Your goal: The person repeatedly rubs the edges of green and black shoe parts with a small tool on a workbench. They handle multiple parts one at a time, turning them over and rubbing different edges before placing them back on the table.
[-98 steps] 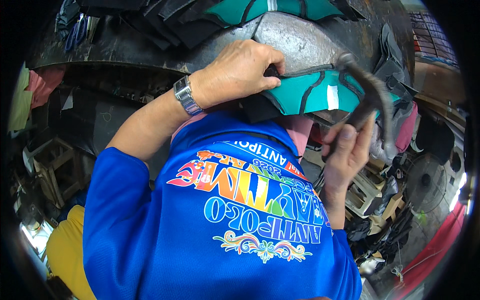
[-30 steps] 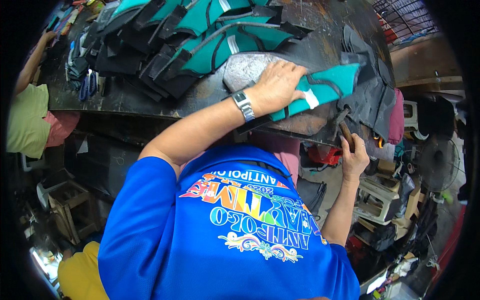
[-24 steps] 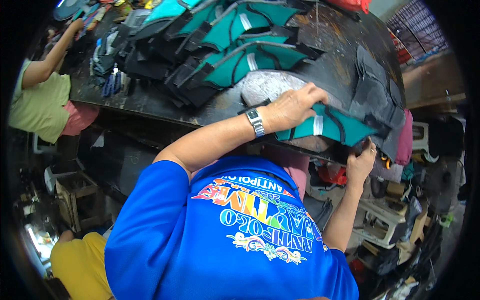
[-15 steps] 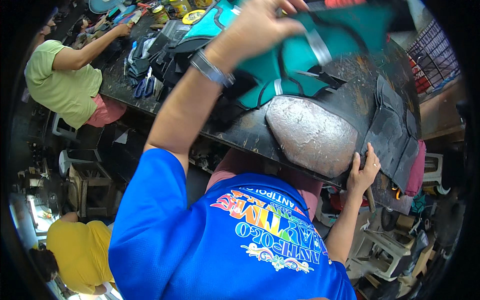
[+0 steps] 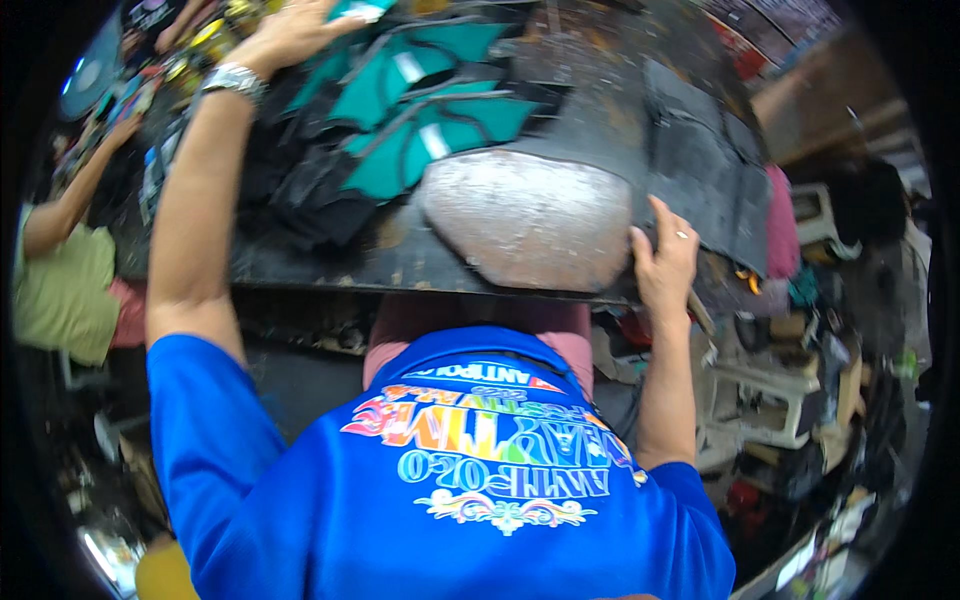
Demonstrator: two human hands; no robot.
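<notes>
My left hand [image 5: 288, 36] is stretched far forward over the dark worktable [image 5: 400, 262], fingers closed on a teal and black cut piece [image 5: 366, 9] at the top of a pile of similar teal pieces [image 5: 430, 120]. A metal watch [image 5: 232, 78] sits on that wrist. My right hand [image 5: 664, 262] rests at the table's near edge, fingers apart, touching the right side of a rounded grey stone slab [image 5: 530, 220]. A thin handle-like object [image 5: 699, 313] shows just below that hand; whether the hand grips it is unclear.
Flat black sheets [image 5: 705, 170] lie on the table's right side. Another person in a pale green shirt [image 5: 60, 285] works at the left end. White plastic stools [image 5: 765, 400] and clutter fill the floor on the right.
My left hand carried the teal piece from the stone slab up and forward onto the pile. My right hand rose from below the table edge to rest beside the now bare slab.
</notes>
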